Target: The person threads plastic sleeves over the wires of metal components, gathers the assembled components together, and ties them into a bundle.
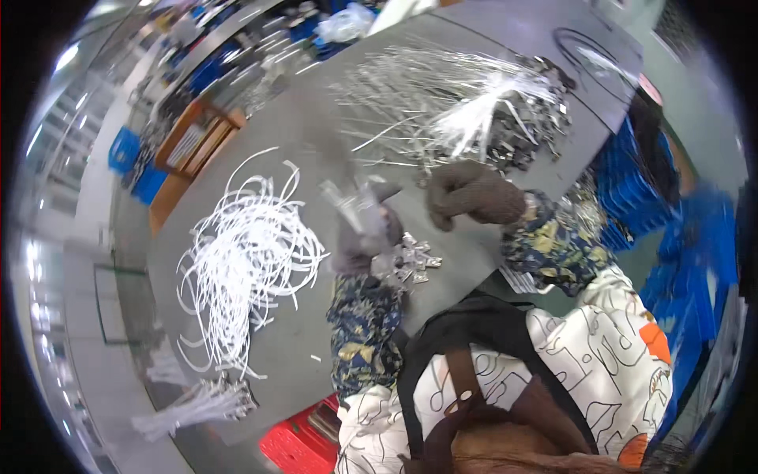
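strips [249, 265] on tbl [304, 359] l., pcs [417, 262] mid, parts heap [517, 130] back r.

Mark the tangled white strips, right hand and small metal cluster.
Tangled white strips [249, 265]: head view, dense middle.
Right hand [478, 192]: head view, gloved back.
Small metal cluster [415, 261]: head view, near its centre.

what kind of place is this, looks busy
Probably a factory or workshop doing hand assembly, though the pictures don't settle which. A heap of curled white strips and small metallic pieces lie on a gray table, with blue plastic bins beside it.
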`<state>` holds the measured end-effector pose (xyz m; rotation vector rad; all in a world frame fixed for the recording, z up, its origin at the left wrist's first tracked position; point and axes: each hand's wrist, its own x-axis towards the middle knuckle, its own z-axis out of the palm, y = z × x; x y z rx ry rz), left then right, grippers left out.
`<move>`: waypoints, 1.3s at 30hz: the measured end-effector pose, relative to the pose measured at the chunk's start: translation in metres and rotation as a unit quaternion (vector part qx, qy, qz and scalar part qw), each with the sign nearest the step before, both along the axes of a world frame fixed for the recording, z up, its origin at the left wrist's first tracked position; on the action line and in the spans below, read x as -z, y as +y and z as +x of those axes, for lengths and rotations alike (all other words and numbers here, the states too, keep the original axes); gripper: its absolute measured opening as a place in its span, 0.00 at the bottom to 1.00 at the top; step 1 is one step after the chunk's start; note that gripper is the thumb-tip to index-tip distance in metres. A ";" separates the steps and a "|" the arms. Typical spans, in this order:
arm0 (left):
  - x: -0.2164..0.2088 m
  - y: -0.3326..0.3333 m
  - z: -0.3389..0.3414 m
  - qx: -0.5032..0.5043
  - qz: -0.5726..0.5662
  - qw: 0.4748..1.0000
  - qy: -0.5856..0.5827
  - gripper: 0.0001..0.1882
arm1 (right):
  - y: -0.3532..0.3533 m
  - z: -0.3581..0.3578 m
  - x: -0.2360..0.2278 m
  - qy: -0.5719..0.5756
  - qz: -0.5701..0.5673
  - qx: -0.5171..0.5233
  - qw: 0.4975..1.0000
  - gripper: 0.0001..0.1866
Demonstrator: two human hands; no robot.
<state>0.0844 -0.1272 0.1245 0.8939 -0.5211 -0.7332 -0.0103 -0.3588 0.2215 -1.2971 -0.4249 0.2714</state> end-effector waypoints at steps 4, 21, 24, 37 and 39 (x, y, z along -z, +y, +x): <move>-0.038 -0.010 -0.022 -0.045 -0.086 0.995 0.003 0.35 | -0.012 -0.027 0.007 0.111 -0.048 0.124 0.985 0.11; -0.050 -0.011 -0.024 -0.069 -0.012 0.996 -0.053 0.37 | 0.044 0.043 -0.052 -0.080 0.217 0.199 0.952 0.07; -0.050 -0.008 -0.023 -0.046 -0.034 0.998 -0.039 0.41 | 0.046 0.029 -0.043 0.034 0.104 0.225 0.968 0.08; -0.065 -0.012 -0.029 -0.087 -0.027 0.996 0.005 0.26 | 0.027 -0.073 -0.046 -0.095 0.064 0.209 0.971 0.12; -0.058 -0.018 -0.037 -0.122 -0.004 0.991 -0.055 0.25 | 0.051 -0.068 -0.061 -0.182 0.008 0.173 0.968 0.10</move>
